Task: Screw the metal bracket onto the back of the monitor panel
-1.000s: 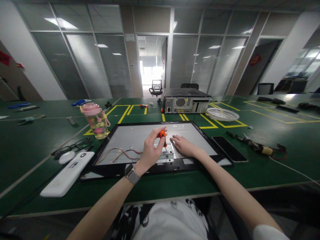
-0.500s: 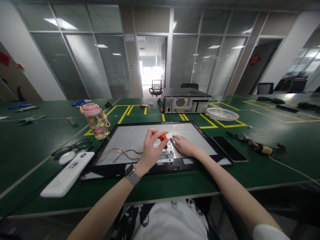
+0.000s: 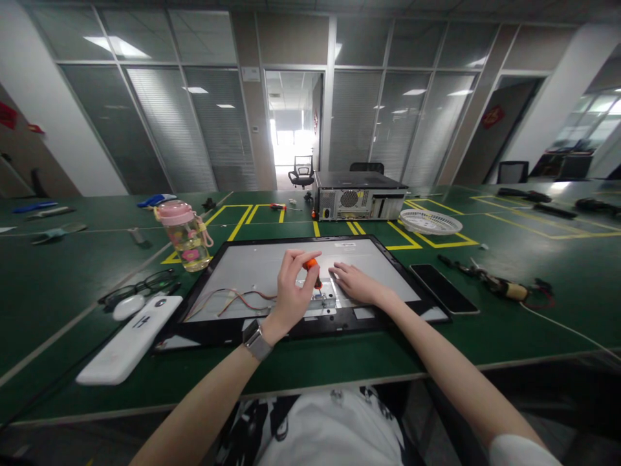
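Fingers curled round its orange handle, my left hand [image 3: 294,285] grips a screwdriver [image 3: 312,265] whose tip points down at a metal bracket [image 3: 327,301]. That bracket sits near the front middle of a flat monitor panel [image 3: 272,259], grey inside a black frame, lying on the table. My right hand [image 3: 356,283] rests flat on the panel just right of the bracket, fingers stretched out, holding nothing. Thin coloured wires [image 3: 242,294] run across the panel's left part. Whether the screwdriver's tip touches a screw is too small to tell.
Left of the panel are a pink-lidded bottle [image 3: 187,236], glasses [image 3: 145,285] and a white power bank-like device [image 3: 130,340]. To its right lie a black phone [image 3: 444,288] and a wired part [image 3: 504,285]. Behind stand a computer case [image 3: 361,195], a white basket [image 3: 431,222] and another screwdriver [image 3: 279,206].
The screwdriver's handle has tilted slightly to the left in my left hand, with the fingers shifting a little. My right hand stays in place on the panel.
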A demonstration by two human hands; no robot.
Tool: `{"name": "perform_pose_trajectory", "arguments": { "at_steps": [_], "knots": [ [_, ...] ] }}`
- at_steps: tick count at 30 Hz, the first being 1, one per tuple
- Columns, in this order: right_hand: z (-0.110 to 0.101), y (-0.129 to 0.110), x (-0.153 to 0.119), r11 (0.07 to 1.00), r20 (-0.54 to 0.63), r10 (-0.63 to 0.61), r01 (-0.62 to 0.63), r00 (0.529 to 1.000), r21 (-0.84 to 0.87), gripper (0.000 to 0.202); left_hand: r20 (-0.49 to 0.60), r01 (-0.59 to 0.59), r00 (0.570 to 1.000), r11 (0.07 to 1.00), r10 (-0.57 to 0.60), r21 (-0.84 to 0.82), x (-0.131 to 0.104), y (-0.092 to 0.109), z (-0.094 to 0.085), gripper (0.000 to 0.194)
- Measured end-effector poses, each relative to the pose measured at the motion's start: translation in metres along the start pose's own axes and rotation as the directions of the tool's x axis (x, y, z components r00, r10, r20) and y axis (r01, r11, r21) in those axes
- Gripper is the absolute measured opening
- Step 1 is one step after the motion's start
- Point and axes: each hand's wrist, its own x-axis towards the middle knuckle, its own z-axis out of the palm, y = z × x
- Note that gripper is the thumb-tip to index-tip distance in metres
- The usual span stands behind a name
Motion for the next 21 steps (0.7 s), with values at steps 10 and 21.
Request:
{"name": "perform_pose_trajectory", "arguments": {
  "at_steps": [10, 21],
  "knots": [
    [-0.0017, -0.0013, -0.0003, 1.000, -0.002, -0.005, 0.005, 1.000, -0.002, 0.044, -0.015, 0.001, 1.000, 0.999, -0.001, 0.032, -0.0006, -0.0009, 0.0003, 0.019],
    [0.0043, 0.0040, 0.0012, 1.000, -0.016, -0.004, 0.004, 1.000, 0.004, 0.044, -0.018, 0.013, 1.000, 1.000, -0.012, 0.025, -0.0002, 0.0000, 0.0001, 0.021]
  ]
}}
